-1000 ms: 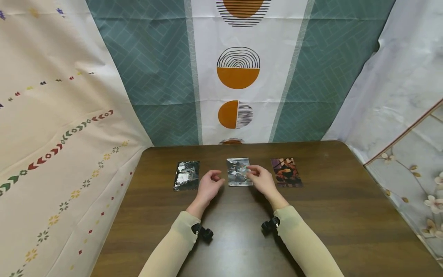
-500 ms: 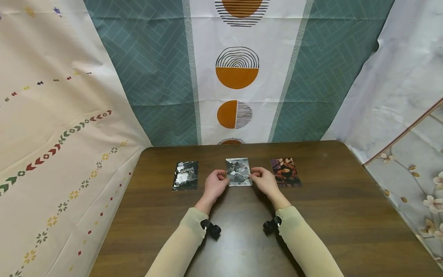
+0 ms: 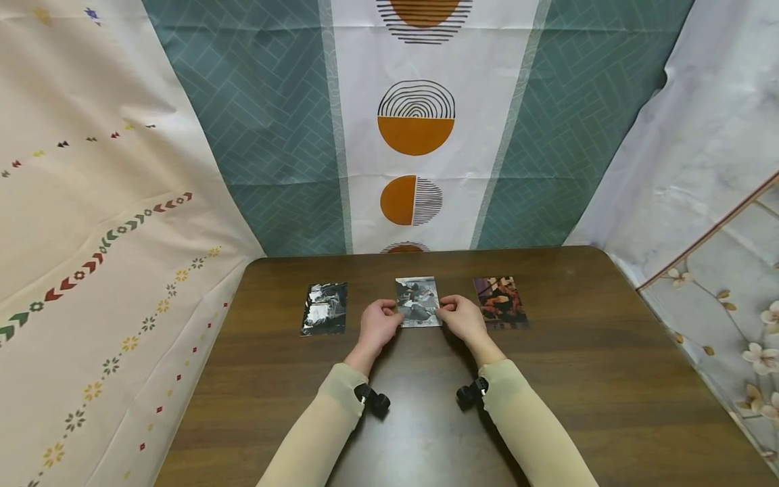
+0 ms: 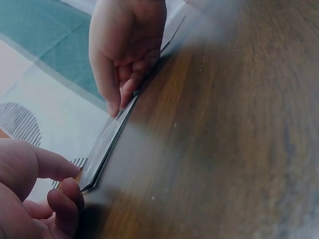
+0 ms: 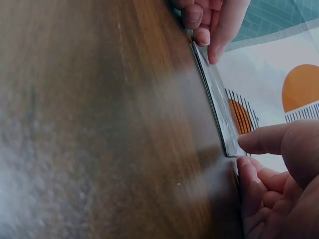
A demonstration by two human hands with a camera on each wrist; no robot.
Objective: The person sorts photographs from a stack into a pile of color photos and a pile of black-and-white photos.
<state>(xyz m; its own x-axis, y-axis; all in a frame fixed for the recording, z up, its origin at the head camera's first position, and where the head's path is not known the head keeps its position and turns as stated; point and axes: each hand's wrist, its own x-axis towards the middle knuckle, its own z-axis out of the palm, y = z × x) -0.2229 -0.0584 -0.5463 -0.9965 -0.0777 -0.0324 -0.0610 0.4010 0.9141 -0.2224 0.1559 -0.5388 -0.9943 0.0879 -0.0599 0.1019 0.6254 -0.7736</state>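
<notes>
A thin stack of photo prints (image 3: 417,297), grey-toned on top, lies in the middle of the row at the far part of the table. Its edge shows more than one layer in the wrist views. At the near left corner my left hand (image 3: 379,321) pinches it, thumb over the top and fingers curled at the edge. My right hand (image 3: 464,319) pinches the near right corner the same way. In the right wrist view its thumb (image 5: 259,140) presses the glossy top face.
A black-and-white photo (image 3: 324,310) lies to the left of the hands. On the right is a dark orange and purple photo (image 3: 502,302), close by the right hand. The brown wooden table (image 3: 420,433) ends at a patterned cloth (image 3: 416,203) hanging behind.
My left hand has moved right to the stack's left corner and gripped it. My right hand has drawn back from over the print to its right corner. The stack stays in place.
</notes>
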